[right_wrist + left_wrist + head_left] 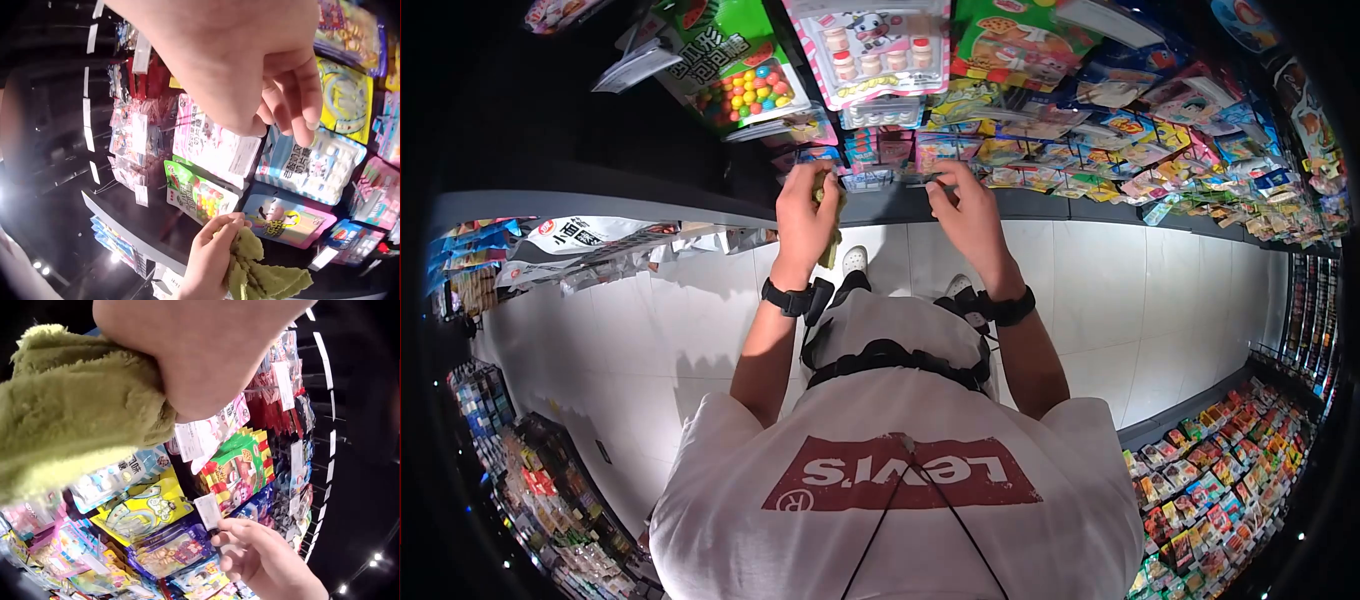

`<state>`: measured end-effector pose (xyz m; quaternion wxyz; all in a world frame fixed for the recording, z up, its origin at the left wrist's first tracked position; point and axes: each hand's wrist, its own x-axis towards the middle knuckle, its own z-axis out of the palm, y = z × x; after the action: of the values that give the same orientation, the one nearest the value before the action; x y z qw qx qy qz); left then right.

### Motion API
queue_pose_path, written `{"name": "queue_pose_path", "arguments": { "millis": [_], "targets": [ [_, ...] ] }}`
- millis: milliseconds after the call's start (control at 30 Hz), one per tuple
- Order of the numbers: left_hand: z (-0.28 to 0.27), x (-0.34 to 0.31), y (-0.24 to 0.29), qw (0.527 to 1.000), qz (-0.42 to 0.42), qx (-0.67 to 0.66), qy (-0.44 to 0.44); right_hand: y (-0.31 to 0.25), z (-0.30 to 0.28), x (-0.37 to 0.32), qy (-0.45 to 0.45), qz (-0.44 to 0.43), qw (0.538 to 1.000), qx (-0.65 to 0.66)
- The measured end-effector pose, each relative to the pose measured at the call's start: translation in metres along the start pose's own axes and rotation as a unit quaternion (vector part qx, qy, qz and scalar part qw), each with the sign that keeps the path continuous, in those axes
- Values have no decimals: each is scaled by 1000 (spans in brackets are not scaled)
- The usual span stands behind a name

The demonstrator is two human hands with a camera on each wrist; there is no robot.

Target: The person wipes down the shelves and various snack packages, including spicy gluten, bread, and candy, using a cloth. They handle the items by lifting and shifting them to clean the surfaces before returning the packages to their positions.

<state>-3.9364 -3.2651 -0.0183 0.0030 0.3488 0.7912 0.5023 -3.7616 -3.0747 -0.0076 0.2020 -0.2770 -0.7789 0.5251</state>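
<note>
My left hand [802, 225] grips a fuzzy green cloth [81, 409], which hangs down beside the fingers. In the right wrist view the cloth is bunched in that hand, close to a green bag of colourful round candies [203, 197]. My right hand [977, 222] is raised in front of the hanging candy packs, its fingers loosely bent and holding nothing. The right wrist view has its fingertips [304, 134] overlapping a blue-and-white striped candy pack [315, 165]. A white price tag [207, 511] appears beside its fingertips in the left wrist view.
Rows of packs [1100, 130] hang on hooks with projecting price tags. A dark shelf edge [610, 195] runs along the left. White floor tiles [1100, 300] lie below, and more stocked racks [1220, 490] stand at the lower right.
</note>
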Motion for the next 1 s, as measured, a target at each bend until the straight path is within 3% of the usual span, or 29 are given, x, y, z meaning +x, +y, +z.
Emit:
{"name": "queue_pose_path", "arguments": {
  "millis": [67, 433, 767, 1000],
  "targets": [
    [17, -12, 9, 999, -35, 32, -12, 16, -33, -12, -13, -19, 1000, -20],
    [130, -66, 66, 996, -39, 66, -40, 124, -178, -52, -19, 14, 1000, -16],
    [180, -52, 72, 989, -78, 58, -115, 168, -219, -55, 34, 63, 997, -5],
    [218, -31, 69, 982, -46, 35, -178, 157, -249, -72, 87, 128, 987, 32]
  ]
}}
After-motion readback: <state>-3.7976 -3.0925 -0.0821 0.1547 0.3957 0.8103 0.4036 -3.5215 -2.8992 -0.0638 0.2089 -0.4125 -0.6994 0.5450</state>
